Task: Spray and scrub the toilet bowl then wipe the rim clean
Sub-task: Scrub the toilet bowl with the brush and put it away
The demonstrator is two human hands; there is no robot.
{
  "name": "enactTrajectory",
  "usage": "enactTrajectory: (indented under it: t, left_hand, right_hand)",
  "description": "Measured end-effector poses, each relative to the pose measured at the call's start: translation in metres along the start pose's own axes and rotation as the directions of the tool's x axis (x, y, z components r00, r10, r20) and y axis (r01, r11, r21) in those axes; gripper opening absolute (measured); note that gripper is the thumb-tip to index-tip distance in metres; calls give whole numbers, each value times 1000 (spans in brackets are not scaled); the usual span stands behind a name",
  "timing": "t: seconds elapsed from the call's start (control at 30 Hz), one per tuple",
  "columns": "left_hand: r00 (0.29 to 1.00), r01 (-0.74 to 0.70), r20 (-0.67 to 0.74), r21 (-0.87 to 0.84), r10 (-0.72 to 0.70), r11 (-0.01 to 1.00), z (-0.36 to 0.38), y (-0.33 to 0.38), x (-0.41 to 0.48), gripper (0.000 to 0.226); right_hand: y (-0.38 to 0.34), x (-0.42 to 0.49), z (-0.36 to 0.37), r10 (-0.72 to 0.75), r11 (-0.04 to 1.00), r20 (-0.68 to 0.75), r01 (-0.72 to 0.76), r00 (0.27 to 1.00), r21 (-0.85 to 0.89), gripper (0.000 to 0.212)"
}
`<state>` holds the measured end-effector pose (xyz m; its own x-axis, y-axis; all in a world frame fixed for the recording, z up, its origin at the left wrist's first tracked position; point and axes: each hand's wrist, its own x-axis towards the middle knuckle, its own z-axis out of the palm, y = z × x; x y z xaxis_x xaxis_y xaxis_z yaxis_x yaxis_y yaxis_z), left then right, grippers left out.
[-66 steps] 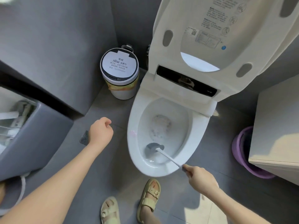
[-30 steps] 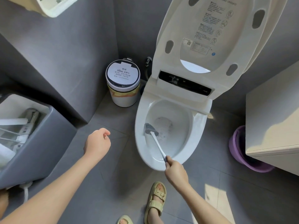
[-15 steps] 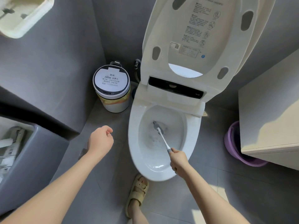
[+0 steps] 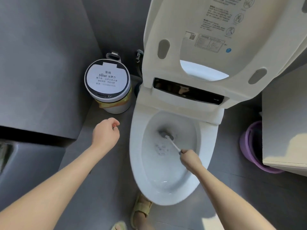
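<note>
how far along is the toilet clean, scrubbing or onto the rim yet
Spraying looks done: foam floats on the water in the toilet bowl. Scrubbing is in hand: the right hand grips the brush, its grey head against the bowl's back wall. Wiping the rim is left: no cloth is in view, and the left hand hangs loosely curled, holding nothing.

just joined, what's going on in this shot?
A person is scrubbing the toilet bowl. The right hand grips the brush by its handle, with the brush head down at the back of the bowl, next to foamy water. The left hand hangs loosely curled over the floor near the bin, holding nothing. The seat is up. No cloth in sight.
</note>
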<state>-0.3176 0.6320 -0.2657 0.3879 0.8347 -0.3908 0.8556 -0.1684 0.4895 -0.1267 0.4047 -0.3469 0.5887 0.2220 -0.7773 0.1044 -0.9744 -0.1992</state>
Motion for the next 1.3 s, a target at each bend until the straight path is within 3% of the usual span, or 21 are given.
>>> enactTrajectory:
  t: [0.17, 0.3, 0.43, 0.57, 0.73, 0.83, 0.93, 1.0, 1.07, 1.13, 1.17, 1.23, 1.3]
  left_hand:
    - [1000, 15, 23, 15, -15, 1000, 4, 3, 14, 29]
    - [1000, -2, 28, 8, 2, 1000, 1, -1, 26, 29]
    - [998, -16, 63, 30, 14, 999, -10, -5, 37, 30]
    - [993, -41, 109, 52, 35, 998, -23, -4, 39, 30]
    - [987, -81, 146, 58, 72, 995, -40, 1, 42, 31]
    - [985, -86, 154, 68, 74, 994, -47, 5, 44, 32]
    - [981, -102, 172, 66, 90, 993, -48, 11, 40, 31]
    - [971, -110, 224, 80, 90, 991, -42, 16, 32, 30]
    - [936, -57, 352, 85, 24, 995, -29, 23, 17, 24]
    - [826, 118, 554, 9, -103, 993, -11, 34, -7, 20]
    - [747, 226, 646, -20, -160, 974, -2, 41, -20, 20]
    - [628, 347, 748, -22, -215, 938, 16, 55, -43, 23]
    - [561, 414, 792, -15, -242, 910, 30, 75, -58, 27]
  right_hand:
    - [18, 1, -28, 61, 998, -89, -63, 994, -15, 29]
    - [-7, 7, -5, 27, 995, 24, -24, 999, -102, 30]
    - [7, -66, 12, 29, 999, 9, -29, 1000, -35, 33]
    - [29, -122, 21, 81, 996, 192, -74, 978, -46, 24]
    - [27, -133, 17, 110, 993, 30, -111, 994, 47, 22]
    - [19, -142, 25, 157, 988, 189, -152, 969, -39, 29]
    - [6, -140, 13, 184, 968, 92, -197, 979, 155, 27]
    - [-7, -138, 8, 262, 871, 88, -275, 961, 407, 22]
    - [-22, -138, 4, 356, 616, 266, -439, 896, 654, 19]
    - [-38, -137, -4, 335, 319, 450, -549, 828, 772, 16]
    - [-47, -136, -8, 303, 226, 492, -563, 816, 795, 15]
    - [-62, -139, -13, 232, 177, 521, -563, 821, 807, 17]
    - [-70, -145, -12, 174, 243, 501, -530, 848, 813, 19]
